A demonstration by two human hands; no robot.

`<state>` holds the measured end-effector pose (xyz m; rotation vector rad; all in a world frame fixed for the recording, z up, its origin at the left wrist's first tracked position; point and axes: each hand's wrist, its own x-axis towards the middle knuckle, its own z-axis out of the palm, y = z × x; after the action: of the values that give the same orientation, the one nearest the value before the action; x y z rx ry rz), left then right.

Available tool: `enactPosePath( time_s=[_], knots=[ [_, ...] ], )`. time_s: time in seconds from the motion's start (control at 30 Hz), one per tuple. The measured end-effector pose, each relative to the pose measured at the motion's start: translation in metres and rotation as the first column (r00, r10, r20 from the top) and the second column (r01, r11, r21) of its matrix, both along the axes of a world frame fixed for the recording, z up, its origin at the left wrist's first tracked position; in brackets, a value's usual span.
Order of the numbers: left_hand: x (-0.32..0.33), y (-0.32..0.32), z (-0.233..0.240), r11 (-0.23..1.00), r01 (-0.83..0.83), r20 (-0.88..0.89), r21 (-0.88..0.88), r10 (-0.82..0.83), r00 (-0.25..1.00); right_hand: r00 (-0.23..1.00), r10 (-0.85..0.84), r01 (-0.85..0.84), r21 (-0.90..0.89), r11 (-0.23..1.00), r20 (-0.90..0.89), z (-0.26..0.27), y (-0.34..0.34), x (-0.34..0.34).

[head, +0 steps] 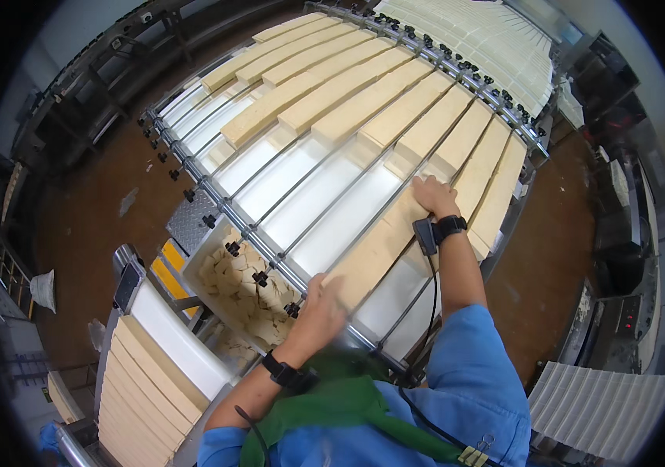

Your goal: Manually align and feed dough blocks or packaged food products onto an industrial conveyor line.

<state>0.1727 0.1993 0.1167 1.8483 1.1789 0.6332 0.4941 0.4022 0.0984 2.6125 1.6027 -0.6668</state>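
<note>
My left hand [319,312] is at the near end of a long pale-yellow slab [376,248], which looks like firm tofu. At the slab's far end, my right hand [436,195] curls its fingers over the edge. The slab lies lengthwise in a lane of a white table [309,192] divided by thin metal rods [332,217]. More slabs [394,122] of the same kind fill the farther parts of the lanes. My left fingers look slightly blurred, and the slab's underside is hidden.
A steel rail with black knobs [260,278] edges the table on my side. Below it, a white bin [197,264] holds broken pale pieces [245,286]. Stacked slabs [140,403] lie on a white conveyor [172,333] at lower left. Brown floor [548,280] runs along the right.
</note>
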Motion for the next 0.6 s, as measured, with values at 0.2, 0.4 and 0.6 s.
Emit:
enactPosePath(
  time_s=[0.2,0.4,0.6],
  knots=[
    [0.037,0.035,-0.024,0.996,0.094,-0.035,0.011,-0.093,0.995,0.998,-0.045,0.036,0.167,0.985,0.049,0.004,0.001,0.01],
    [0.056,0.058,-0.039,0.986,0.088,0.053,0.142,-0.096,0.994,0.941,-0.092,-0.079,0.476,0.876,0.325,-0.031,-0.011,0.011],
    [-0.05,0.008,-0.027,0.975,-0.203,0.086,0.095,0.195,0.977,0.973,0.044,-0.09,0.196,0.976,0.226,-0.015,-0.001,-0.028]
  ],
)
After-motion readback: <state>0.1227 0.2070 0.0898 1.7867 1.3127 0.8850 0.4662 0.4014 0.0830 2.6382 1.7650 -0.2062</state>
